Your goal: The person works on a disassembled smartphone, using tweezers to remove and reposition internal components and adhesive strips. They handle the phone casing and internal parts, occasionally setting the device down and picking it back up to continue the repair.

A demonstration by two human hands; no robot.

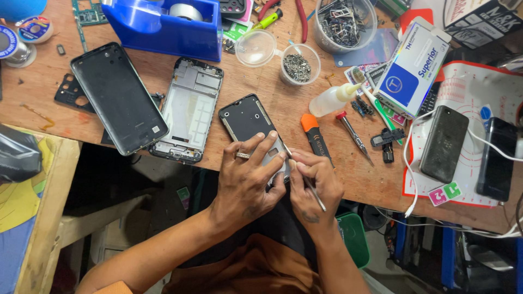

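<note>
The wooden workbench (261,103) is crowded, its near edge running under both hands. The left hand (248,179) clamps the opened phone (248,120) at that edge, fingers spread over it. The right hand (313,182) pinches thin tweezers (313,190) against its corner.

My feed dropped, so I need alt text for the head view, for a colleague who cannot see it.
Seen from above, the left hand steadies an opened phone body at the edge of a cluttered wooden workbench, while the right hand works a thin metal tool at its lower end. A black back cover and a bare phone frame lie to the left.
</note>
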